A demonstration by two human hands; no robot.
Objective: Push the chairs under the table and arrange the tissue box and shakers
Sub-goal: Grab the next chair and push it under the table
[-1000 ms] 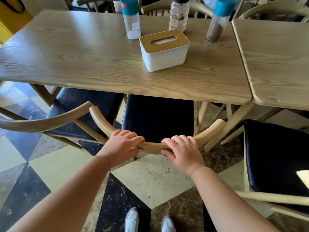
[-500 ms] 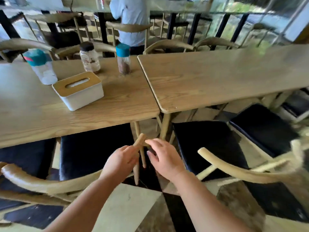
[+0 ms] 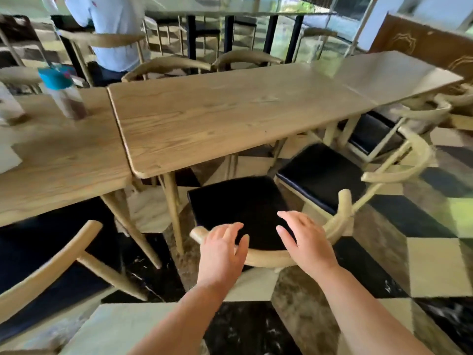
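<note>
A wooden chair with a black seat stands pulled out in front of the middle wooden table. My left hand and my right hand hover over its curved backrest, fingers spread, holding nothing. A shaker with a teal lid stands on the left table. A second shaker and the white corner of the tissue box show at the left edge, both blurred.
A chair sits tucked under the left table. Two more black-seated chairs stand out from the tables on the right. A person in a light shirt stands behind the far chairs. The floor is checkered tile.
My view has swung right from the left table to the middle one. Both hands have let go of the first chair's backrest and now spread above the backrest of the chair to its right.
</note>
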